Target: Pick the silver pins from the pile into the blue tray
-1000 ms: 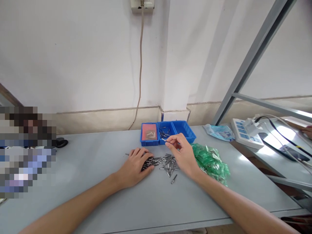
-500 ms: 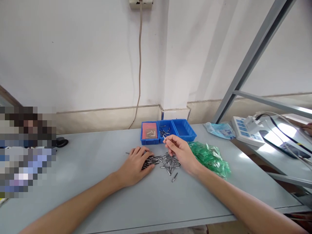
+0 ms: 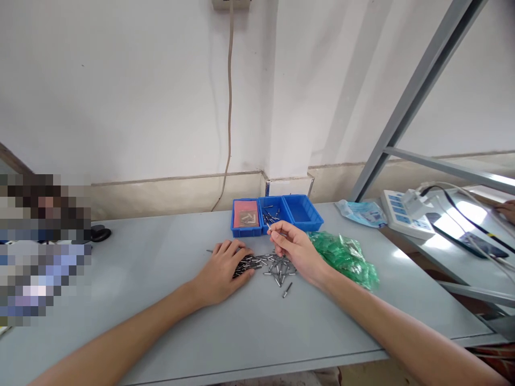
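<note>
My left hand (image 3: 223, 272) lies over the left side of a pile of small metal pins (image 3: 252, 262), fingers spread and thumb along the pile's near edge. Silver bodies with darker, thinner ends can be made out on the pins. Just in front of the blue bins, my right hand (image 3: 296, 251) pinches one metal pin (image 3: 269, 228) between thumb and fingertips, above the table. A few similar pins lie in the middle blue bin (image 3: 265, 201). One loose pin (image 3: 287, 290) rests apart, toward me. Part of the pile is hidden under my left hand.
The left bin (image 3: 246, 234) holds a pink sheet and a small clear bag. Beside it all stand the right blue bin (image 3: 302, 209), crumpled green plastic (image 3: 346, 260), a blue-white packet (image 3: 362, 213) and a power strip (image 3: 404, 214). A metal frame (image 3: 418, 102) rises at right; a blurred-out person is at left.
My view has shifted very slightly. My left hand stays on the pile, and my right hand still pinches the pin in nearly the same place before the bins.
</note>
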`<state>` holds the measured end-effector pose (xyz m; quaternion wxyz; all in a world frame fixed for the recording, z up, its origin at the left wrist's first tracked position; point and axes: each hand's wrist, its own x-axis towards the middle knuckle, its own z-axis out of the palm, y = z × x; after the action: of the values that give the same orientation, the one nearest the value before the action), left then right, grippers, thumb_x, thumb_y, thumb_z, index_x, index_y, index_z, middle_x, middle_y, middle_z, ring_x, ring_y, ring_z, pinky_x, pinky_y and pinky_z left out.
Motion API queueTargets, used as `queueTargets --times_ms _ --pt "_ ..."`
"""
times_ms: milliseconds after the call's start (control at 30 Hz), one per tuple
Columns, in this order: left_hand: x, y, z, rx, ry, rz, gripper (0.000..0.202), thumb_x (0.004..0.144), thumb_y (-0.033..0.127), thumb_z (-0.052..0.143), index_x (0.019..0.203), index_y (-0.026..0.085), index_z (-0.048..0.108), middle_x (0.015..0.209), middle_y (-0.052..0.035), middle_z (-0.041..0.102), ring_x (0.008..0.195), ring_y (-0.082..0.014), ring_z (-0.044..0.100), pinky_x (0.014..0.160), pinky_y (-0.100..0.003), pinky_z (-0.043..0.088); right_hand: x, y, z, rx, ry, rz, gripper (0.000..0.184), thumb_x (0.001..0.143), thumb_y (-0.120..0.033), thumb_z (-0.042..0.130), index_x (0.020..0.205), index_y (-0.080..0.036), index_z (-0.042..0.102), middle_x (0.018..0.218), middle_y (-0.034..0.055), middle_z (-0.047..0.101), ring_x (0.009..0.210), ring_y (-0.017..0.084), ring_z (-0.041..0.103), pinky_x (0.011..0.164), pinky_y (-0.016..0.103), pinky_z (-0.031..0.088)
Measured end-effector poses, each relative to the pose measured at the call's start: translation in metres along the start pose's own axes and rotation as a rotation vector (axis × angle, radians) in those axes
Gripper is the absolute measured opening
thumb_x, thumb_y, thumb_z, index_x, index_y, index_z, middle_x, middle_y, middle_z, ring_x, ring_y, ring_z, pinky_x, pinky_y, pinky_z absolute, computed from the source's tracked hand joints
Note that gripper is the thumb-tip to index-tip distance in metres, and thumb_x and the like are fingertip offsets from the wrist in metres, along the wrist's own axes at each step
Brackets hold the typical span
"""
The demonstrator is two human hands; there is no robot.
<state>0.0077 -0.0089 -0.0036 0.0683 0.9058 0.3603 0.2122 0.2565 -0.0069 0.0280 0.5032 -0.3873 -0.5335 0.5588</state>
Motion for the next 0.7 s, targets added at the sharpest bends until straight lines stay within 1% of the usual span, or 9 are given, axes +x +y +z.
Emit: queueTargets --times_ms 67,167,233,333,400,533,700 --pt "0.0001 -0.0001 0.0 -0.001 -0.001 0.0 0.03 0.107 0.039 0.056 0.134 0.026 0.059 0.13 -0.0074 0.059 0.116 -0.0277 0.054 0.1 -0.046 0.043 -0.0003 -0.0013 0.0 -0.081 0.017 -0.049 0.029 0.091 -0.052 0.076 0.1 -0.026 0.068 0.091 -0.001 0.059 0.067 0.013 0.047 0.063 0.03 0.043" --pt "0.0001 -0.0002 0.0002 -0.001 -0.004 0.0 0.029 0.107 0.039 0.056 0.133 0.026 0.059 0.13 -0.0073 0.059 0.115 -0.0274 0.054 0.101 -0.045 0.043 -0.0001 -0.0008 -0.001 -0.129 0.014 -0.098 0.027 0.093 -0.051 0.074 0.1 -0.027 0.067 0.085 -0.0016 0.054 0.069 0.015 0.047 0.063 0.03 0.044" --pt "0.0 -0.0002 0.0004 0.001 -0.002 0.001 0.028 0.107 0.038 0.056 0.133 0.026 0.059 0.13 -0.0073 0.059 0.115 -0.0271 0.054 0.1 -0.045 0.043 0.0002 0.0015 -0.0019 -0.166 0.016 -0.132 0.024 0.095 -0.05 0.072 0.101 -0.027 0.066 0.084 -0.0014 0.053 0.071 0.016 0.047 0.062 0.03 0.044" --pt "-0.0002 0.0002 0.0003 0.009 0.0 0.001 0.029 0.108 0.039 0.056 0.133 0.026 0.059 0.13 -0.0074 0.059 0.116 -0.0273 0.053 0.099 -0.045 0.043 0.0005 0.0043 -0.0022 -0.251 0.054 -0.189 0.022 0.097 -0.048 0.07 0.1 -0.026 0.066 0.083 -0.0008 0.053 0.074 0.017 0.049 0.062 0.029 0.044" --pt "-0.0002 0.0005 -0.0002 0.013 -0.003 0.0 0.029 0.107 0.04 0.056 0.133 0.026 0.059 0.13 -0.0073 0.059 0.116 -0.0275 0.054 0.099 -0.045 0.043 0.0004 0.0041 -0.0014 -0.271 0.076 -0.203 0.022 0.097 -0.047 0.071 0.1 -0.026 0.065 0.083 -0.001 0.054 0.073 0.017 0.049 0.061 0.029 0.043" --pt "-0.0002 0.0 -0.001 0.011 -0.004 0.001 0.029 0.107 0.04 0.056 0.133 0.026 0.06 0.129 -0.0076 0.06 0.116 -0.028 0.054 0.1 -0.045 0.043 0.0007 0.0009 0.0002 -0.165 0.075 -0.13 0.025 0.095 -0.049 0.072 0.099 -0.025 0.065 0.081 -0.0026 0.053 0.066 0.014 0.046 0.061 0.029 0.042" --pt "-0.0006 -0.0016 0.0007 0.015 0.003 0.005 0.03 0.107 0.039 0.057 0.133 0.026 0.06 0.131 -0.0077 0.06 0.117 -0.0282 0.054 0.101 -0.046 0.043 0.0032 0.0024 -0.0016 0.073 0.049 -0.013 0.027 0.093 -0.047 0.077 0.099 -0.023 0.068 0.089 -0.0009 0.06 0.063 0.011 0.044 0.06 0.027 0.038"
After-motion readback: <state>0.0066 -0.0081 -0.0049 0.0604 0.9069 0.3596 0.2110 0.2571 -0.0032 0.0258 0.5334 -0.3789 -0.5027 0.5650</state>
